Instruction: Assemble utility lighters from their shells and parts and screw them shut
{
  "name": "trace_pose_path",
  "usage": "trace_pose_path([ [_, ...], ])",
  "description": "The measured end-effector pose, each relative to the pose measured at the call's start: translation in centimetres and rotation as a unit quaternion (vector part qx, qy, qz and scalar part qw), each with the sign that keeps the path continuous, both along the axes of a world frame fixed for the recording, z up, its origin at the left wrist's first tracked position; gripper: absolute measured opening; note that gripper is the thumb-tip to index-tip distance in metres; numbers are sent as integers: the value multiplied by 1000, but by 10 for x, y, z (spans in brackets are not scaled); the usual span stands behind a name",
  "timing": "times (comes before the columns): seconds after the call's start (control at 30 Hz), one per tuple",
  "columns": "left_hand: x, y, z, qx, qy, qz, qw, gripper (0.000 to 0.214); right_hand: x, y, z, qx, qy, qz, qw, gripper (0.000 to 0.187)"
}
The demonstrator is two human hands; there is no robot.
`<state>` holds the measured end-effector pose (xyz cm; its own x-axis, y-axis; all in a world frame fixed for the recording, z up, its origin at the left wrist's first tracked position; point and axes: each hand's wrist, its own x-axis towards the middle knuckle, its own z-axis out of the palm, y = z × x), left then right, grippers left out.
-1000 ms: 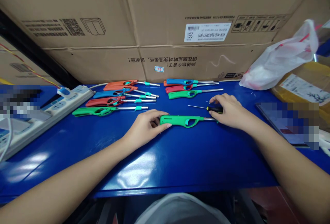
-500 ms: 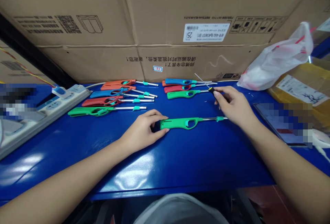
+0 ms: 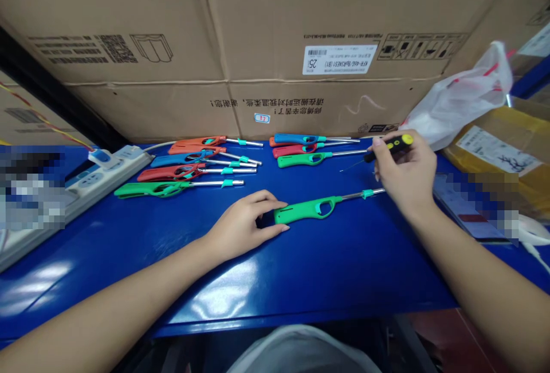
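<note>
A green long-nosed lighter (image 3: 315, 209) lies on the blue table (image 3: 301, 264) in front of me, its metal nozzle pointing right. My left hand (image 3: 244, 224) grips the rear end of its handle between thumb and fingers. My right hand (image 3: 404, 175) is closed on a small screwdriver (image 3: 389, 148) with a black and yellow handle, raised above the nozzle, its thin shaft pointing left and down. The heel of that hand is near the nozzle's tip.
Several orange, blue, red and green lighters (image 3: 189, 167) lie at the back left, three more lighters (image 3: 309, 149) at the back middle. A white power strip (image 3: 86, 181) sits left, cardboard boxes (image 3: 258, 46) behind, a white plastic bag (image 3: 459, 98) at right.
My right hand picked the screwdriver off the table, lifted it and turned it so the handle points up-right. The green lighter's nozzle end swung slightly away from me.
</note>
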<state>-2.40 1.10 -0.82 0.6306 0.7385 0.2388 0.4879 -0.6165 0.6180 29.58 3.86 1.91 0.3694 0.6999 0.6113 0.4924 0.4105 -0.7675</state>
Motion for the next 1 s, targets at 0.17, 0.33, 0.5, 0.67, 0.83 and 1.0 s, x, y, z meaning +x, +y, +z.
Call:
trace_pose_path([
  [0.17, 1, 1, -3, 13, -12, -5, 1000, 38, -2, -1, -3, -20, -11, 18, 1000, 23],
  [0.33, 4, 0, -5, 32, -28, -23, 999, 40, -8, -2, 0, 20, 42, 39, 998, 25],
  [0.5, 11, 0, -8, 60, -35, -44, 997, 42, -22, -9, 12, 27, 176, 106, 978, 31],
  [0.67, 15, -2, -8, 69, -40, -36, 996, 49, -51, -23, 39, -49, 238, 178, 954, 34],
  [0.83, 14, -7, 0, 17, -186, 25, 982, 40, -79, -31, 51, -81, 262, 234, 933, 32],
  [1.0, 11, -10, 3, -5, -242, 42, 969, 27, -83, -30, 38, -105, 276, 243, 924, 37],
])
